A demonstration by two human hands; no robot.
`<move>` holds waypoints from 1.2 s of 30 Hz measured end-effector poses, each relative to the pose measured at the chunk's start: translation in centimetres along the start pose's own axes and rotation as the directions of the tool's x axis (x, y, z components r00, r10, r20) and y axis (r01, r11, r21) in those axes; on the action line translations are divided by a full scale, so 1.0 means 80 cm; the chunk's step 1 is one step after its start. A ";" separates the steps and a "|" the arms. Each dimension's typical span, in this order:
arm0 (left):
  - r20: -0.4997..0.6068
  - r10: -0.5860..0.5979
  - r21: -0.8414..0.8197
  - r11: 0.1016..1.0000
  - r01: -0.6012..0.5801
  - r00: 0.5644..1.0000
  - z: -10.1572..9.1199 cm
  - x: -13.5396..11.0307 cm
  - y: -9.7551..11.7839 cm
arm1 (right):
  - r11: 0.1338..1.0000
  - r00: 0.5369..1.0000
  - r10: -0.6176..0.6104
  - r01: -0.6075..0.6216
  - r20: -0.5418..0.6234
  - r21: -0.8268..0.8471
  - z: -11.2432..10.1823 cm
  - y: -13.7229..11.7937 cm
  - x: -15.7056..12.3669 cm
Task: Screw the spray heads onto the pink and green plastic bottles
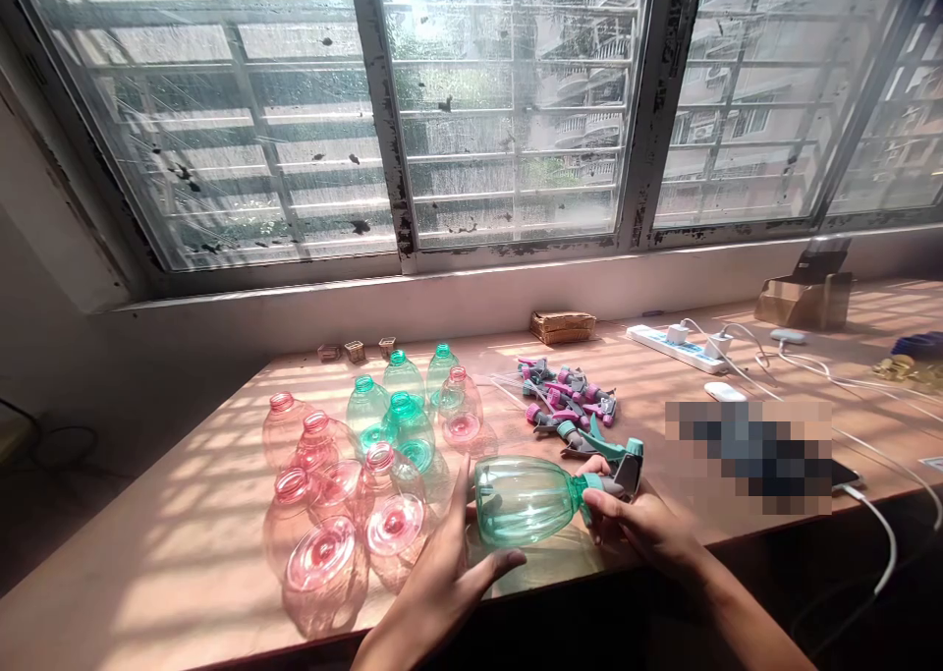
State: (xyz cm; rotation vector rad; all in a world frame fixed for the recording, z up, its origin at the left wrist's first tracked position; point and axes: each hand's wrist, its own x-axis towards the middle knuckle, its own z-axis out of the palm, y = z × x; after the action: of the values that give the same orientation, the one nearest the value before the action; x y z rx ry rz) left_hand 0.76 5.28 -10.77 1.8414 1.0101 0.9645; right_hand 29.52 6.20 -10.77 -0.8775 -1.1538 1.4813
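- Low in the middle of the frame, the see-through green plastic bottle [526, 499] lies on its side, held between both hands just above the near edge of the wooden table [184, 553].
- The left hand [449, 568] cups the bottle's round base; its fingers [461, 484] spread up the back of the bottle and the thumb hooks underneath. A firm hold.
- The right hand [640, 529] is at the other end, its fingers [600, 509] wrapped tightly around the teal and grey trigger spray head [623, 465], which sits at the bottle's neck.
- To the left of the hands, a cluster of clear pink plastic bottles [331, 514] stands packed close together, with no caps on.
- Just behind them, towards the middle of the frame, is a group of clear green plastic bottles [402, 401], also with open necks.
- Above the right hand, a loose pile of pink and grey spray heads [567, 401] lies on the table.
- Further back, a small woven basket [564, 327] sits against the wall.
- To the right of the basket is a white power strip [674, 349] with plugs in it.
- The top of the frame is filled by a grimy barred window [508, 111], and striped sunlight falls across the table.
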 end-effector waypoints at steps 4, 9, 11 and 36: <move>-0.019 0.003 0.044 0.999 -0.002 1.000 -0.002 0.000 0.000 | 0.998 1.000 0.018 -0.017 -0.015 0.054 -0.001 0.002 0.002; -0.027 0.026 0.056 0.998 -0.025 0.999 -0.001 0.006 0.000 | 0.985 0.999 0.015 -0.007 -0.040 0.172 0.007 0.004 0.005; -0.018 0.027 0.048 0.998 -0.026 0.999 0.000 0.006 0.002 | 0.979 0.998 0.005 0.006 -0.056 0.202 0.011 0.006 0.006; -0.054 -0.028 0.062 0.998 0.031 0.998 -0.003 0.001 0.001 | 0.993 0.998 -0.029 0.036 -0.058 0.115 0.011 0.010 0.004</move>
State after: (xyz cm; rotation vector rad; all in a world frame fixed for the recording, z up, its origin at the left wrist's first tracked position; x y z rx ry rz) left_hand 0.58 5.37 -10.61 1.8560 1.1086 0.9785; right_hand 28.39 6.30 -11.30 -0.8119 -1.0257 1.4725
